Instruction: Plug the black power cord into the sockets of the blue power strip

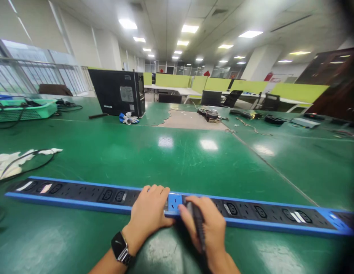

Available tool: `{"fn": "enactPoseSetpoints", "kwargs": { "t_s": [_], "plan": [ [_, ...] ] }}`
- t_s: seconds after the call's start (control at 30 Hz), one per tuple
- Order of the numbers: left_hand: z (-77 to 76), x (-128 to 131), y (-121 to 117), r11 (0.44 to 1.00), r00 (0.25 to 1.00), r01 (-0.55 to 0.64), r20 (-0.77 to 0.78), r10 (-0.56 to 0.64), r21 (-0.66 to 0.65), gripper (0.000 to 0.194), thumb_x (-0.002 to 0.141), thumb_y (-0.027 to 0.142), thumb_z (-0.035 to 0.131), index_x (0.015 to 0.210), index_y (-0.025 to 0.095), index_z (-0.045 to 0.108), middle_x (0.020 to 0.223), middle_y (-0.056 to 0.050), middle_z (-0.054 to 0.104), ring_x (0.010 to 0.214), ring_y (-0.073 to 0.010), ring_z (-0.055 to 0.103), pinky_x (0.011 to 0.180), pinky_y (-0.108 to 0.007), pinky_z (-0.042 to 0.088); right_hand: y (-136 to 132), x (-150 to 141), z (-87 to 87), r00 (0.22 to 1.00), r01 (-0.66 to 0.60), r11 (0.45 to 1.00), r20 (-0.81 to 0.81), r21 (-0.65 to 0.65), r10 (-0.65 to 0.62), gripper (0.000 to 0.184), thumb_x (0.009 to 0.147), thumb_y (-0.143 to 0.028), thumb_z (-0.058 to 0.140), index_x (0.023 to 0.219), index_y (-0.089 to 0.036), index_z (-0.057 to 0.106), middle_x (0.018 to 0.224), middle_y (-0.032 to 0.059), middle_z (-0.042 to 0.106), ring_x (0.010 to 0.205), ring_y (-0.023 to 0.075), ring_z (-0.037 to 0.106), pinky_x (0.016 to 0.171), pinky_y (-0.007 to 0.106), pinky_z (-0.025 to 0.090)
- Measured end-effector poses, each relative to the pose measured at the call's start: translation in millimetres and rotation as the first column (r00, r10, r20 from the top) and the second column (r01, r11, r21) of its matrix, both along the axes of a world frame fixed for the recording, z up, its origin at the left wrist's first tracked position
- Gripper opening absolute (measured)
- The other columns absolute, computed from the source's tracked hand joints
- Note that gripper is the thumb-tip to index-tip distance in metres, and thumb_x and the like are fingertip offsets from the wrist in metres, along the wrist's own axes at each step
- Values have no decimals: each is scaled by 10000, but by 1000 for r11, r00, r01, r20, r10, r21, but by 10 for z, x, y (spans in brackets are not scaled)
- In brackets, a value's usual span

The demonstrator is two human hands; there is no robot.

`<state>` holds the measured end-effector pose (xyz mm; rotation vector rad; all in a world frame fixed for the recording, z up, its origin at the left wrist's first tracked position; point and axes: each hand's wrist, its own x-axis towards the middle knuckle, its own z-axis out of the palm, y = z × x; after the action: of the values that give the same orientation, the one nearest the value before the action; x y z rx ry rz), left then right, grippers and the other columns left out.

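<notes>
A long blue-edged power strip (80,192) with black socket sections lies across the green table in front of me. My left hand (151,207) is wrapped over its middle, just left of a blue socket block (174,202). Closed around a black plug with a thick cord (199,226), my right hand (213,224) is at the strip to the right of that block. The cord runs down towards the lower edge of the view. The plug's front end is hidden by my fingers, so I cannot tell whether it sits in a socket.
White cloth gloves (8,163) and a black cable lie to the left. Further back are a green basket (25,110), a black computer case (115,93), and blue-white gloves (128,118). Small metal parts (212,114) lie on a bare table patch (188,120).
</notes>
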<state>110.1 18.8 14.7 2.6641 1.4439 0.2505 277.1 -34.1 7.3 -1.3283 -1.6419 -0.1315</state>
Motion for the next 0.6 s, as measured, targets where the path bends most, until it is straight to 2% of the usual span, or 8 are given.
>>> {"fn": "enactPoseSetpoints", "kwargs": {
  "t_s": [0.07, 0.13, 0.2, 0.27, 0.33, 0.47, 0.6],
  "plan": [
    [8, 4, -3, 1000, 1000, -6, 11, 6, -5, 655, 645, 549, 734, 1168, 200, 553, 1102, -74, 639, 1021, -282, 548, 921, -430, 365, -13, 354, -11, 983, 181, 981, -23, -67, -183, 266, 824, -465, 616, 854, -207, 676, 749, 32, 679, 684, 176, 608, 672, 302, 458],
    [15, 7, -3, 1000, 1000, -4, 14, 4, -5, 700, 608, 570, 760, 1167, 200, 556, 1102, -69, 640, 1023, -284, 553, 924, -427, 366, -16, 707, -32, 931, 356, 927, -41, -114, -363, 347, 829, -539, 571, 837, -214, 691, 796, 57, 705, 737, 215, 628, 711, 342, 459],
    [18, 7, 0, 1000, 1000, -4, 15, 4, -4, 700, 604, 561, 770, 1166, 202, 558, 1099, -66, 643, 1020, -284, 557, 918, -421, 370, -15, 951, -57, 903, 417, 893, -33, -167, -428, 397, 845, -570, 520, 816, -217, 701, 828, 71, 719, 781, 237, 636, 738, 363, 460],
    [16, 7, 3, 1000, 1000, -5, 17, 5, 0, 685, 607, 559, 770, 1159, 213, 561, 1091, -63, 646, 1010, -282, 561, 910, -417, 371, -12, 1044, -86, 913, 402, 890, 26, -216, -407, 432, 848, -596, 491, 806, -227, 711, 844, 66, 726, 810, 248, 634, 768, 382, 454],
    [10, 8, 4, 1000, 1000, -5, 18, 5, 7, 677, 609, 564, 767, 1156, 222, 561, 1091, -62, 646, 1007, -282, 562, 910, -416, 369, -11, 1020, -116, 929, 369, 900, 94, -231, -357, 458, 840, -623, 481, 806, -232, 716, 856, 59, 727, 833, 254, 631, 808, 400, 441],
    [1, 10, 4, 1000, 1000, -3, 10, 3, 12, 696, 607, 567, 767, 1166, 209, 556, 1091, -66, 643, 1012, -286, 559, 915, -424, 368, -17, 904, -167, 938, 336, 927, 148, -167, -313, 473, 833, -644, 490, 844, -224, 707, 880, 58, 724, 866, 248, 630, 859, 411, 423],
    [-6, 10, 8, 1000, 1000, -3, 8, 3, 12, 712, 601, 568, 771, 1173, 205, 553, 1087, -68, 642, 1009, -287, 560, 916, -428, 370, -34, 904, -211, 945, 288, 946, 203, -148, -256, 431, 840, -614, 510, 899, -226, 689, 891, 56, 717, 859, 239, 629, 835, 402, 439]
  ]
}}
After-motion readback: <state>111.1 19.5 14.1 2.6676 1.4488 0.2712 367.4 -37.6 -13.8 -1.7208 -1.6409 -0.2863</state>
